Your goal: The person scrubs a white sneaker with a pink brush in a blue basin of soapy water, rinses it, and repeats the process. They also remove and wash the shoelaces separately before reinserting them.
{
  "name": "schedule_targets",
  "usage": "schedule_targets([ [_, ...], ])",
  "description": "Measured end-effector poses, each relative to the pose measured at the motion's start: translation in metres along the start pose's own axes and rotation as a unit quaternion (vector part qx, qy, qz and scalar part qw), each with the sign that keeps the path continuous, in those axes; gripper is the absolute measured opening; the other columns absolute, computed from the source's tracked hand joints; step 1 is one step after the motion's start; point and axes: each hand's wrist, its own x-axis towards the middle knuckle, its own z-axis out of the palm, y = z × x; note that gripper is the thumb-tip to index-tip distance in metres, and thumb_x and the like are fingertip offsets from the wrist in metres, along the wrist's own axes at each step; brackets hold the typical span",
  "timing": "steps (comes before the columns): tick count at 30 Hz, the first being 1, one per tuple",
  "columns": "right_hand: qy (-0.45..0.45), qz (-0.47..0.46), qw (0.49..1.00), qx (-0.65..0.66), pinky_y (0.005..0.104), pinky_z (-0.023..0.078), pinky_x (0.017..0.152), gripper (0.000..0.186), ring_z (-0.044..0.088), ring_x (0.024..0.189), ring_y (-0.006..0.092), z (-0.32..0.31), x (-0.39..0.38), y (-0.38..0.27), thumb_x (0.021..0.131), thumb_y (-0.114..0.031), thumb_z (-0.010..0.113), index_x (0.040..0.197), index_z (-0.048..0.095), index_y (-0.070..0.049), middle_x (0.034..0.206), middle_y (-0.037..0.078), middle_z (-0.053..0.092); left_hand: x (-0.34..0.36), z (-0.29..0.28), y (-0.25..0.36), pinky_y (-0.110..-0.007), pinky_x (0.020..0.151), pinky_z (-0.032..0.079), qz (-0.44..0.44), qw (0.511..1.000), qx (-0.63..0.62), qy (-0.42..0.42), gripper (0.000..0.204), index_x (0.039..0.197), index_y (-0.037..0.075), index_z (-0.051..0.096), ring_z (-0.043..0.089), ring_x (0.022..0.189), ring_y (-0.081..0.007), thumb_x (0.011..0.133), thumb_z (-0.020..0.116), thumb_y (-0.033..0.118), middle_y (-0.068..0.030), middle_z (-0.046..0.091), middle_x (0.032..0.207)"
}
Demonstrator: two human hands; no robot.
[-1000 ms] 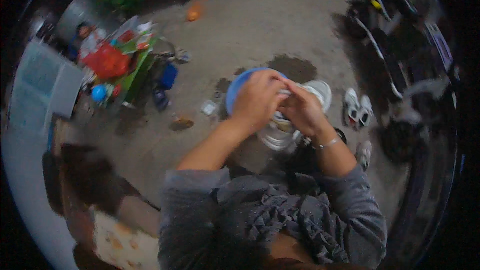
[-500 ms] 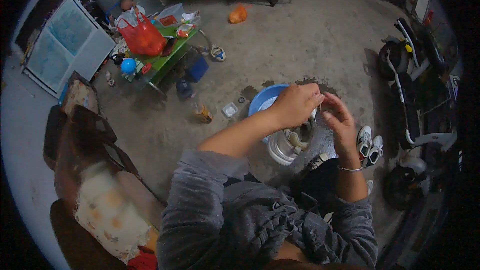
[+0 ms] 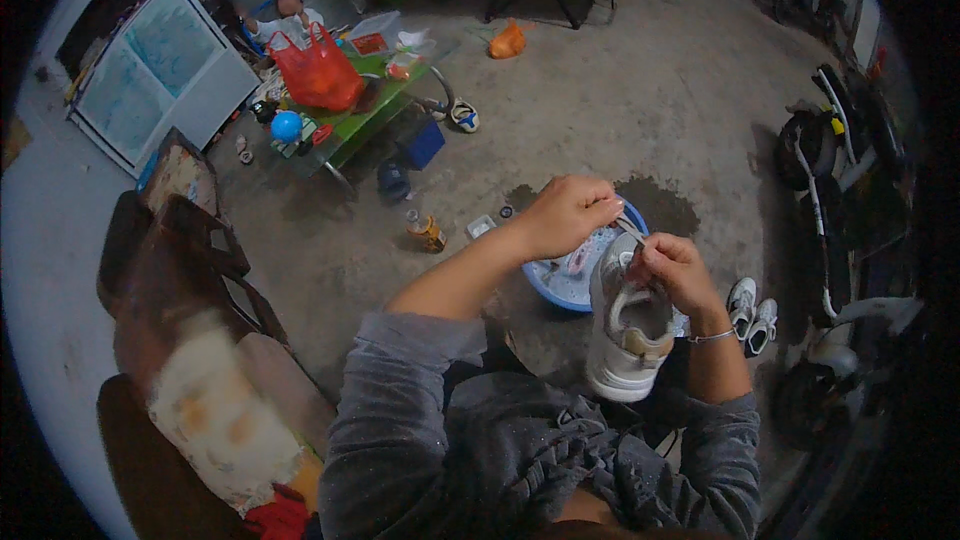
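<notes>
A white and beige sneaker (image 3: 625, 352) hangs in front of me, its heel toward me and its opening up. My left hand (image 3: 572, 217) pinches a pale shoelace (image 3: 631, 228) beyond the shoe's toe side. Closed at the shoe's right side, my right hand (image 3: 683, 275) has its thumb and fingers on the same lace near the tongue. Some of its fingertips are hidden by the shoe. Below both hands stands a blue basin (image 3: 545, 288) of soapy water, partly covered by the shoe and my left hand.
A pair of white sneakers (image 3: 750, 313) stands on the floor at right, near a parked scooter (image 3: 825, 210). To the left are a bottle (image 3: 428, 232), a brown chair (image 3: 185, 290) and a green table (image 3: 370, 125) with a red bag (image 3: 318, 73). A small person (image 3: 290, 15) sits behind it.
The sneaker has come nearer to me and shows more fully. My right hand has gone from loosely spread fingers to a pinch on the lace. The view has shifted.
</notes>
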Motion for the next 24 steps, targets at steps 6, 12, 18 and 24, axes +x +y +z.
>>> schedule_targets([
  [6, -0.008, 0.019, 0.997, -0.074, 0.0192, 0.038, 0.052, 0.021, 0.046, 0.055, 0.0057, 0.009, -0.002, -0.015, 0.081, -0.020, 0.049, 0.070, 0.054, -0.003, 0.061, 0.000, 0.051, -0.007, -0.001, -0.018, -0.024, 0.053, 0.037, -0.048, 0.998, -0.005, -0.040, 0.018, 0.079, 0.001, 0.056, 0.047, 0.059, -0.0088, 0.079, 0.048, 0.017, -0.0028, 0.052, 0.062],
  [12, 0.001, 0.000, 0.989, -0.147, 0.0204, 0.037, 0.054, 0.020, 0.046, 0.059, 0.0061, 0.007, -0.002, -0.009, 0.080, -0.019, 0.049, 0.072, 0.054, -0.001, 0.063, -0.001, 0.051, -0.009, 0.020, -0.022, -0.030, 0.064, 0.042, 0.098, 0.994, 0.029, -0.048, 0.023, 0.091, 0.002, 0.053, 0.055, 0.070, -0.0217, 0.079, 0.047, 0.020, -0.0116, 0.056, 0.077],
  [18, 0.016, -0.024, 0.990, -0.141, 0.0210, 0.037, 0.054, 0.018, 0.045, 0.060, 0.0062, 0.010, -0.003, -0.010, 0.079, -0.017, 0.050, 0.077, 0.055, 0.000, 0.064, -0.002, 0.050, -0.006, 0.039, -0.007, -0.034, 0.064, 0.042, 0.017, 0.992, 0.059, -0.112, 0.026, 0.095, 0.003, 0.050, 0.055, 0.073, -0.0279, 0.081, 0.044, 0.024, -0.0161, 0.056, 0.081],
  [24, 0.022, 0.015, 0.996, -0.089, 0.0194, 0.035, 0.051, 0.020, 0.043, 0.057, 0.0051, 0.006, -0.011, -0.008, 0.080, -0.019, 0.049, 0.072, 0.055, -0.001, 0.062, -0.002, 0.050, -0.007, 0.042, -0.011, -0.036, 0.062, 0.040, 0.086, 0.986, 0.119, -0.076, 0.022, 0.085, 0.004, 0.052, 0.052, 0.074, -0.0294, 0.080, 0.043, 0.023, -0.0136, 0.054, 0.076],
])
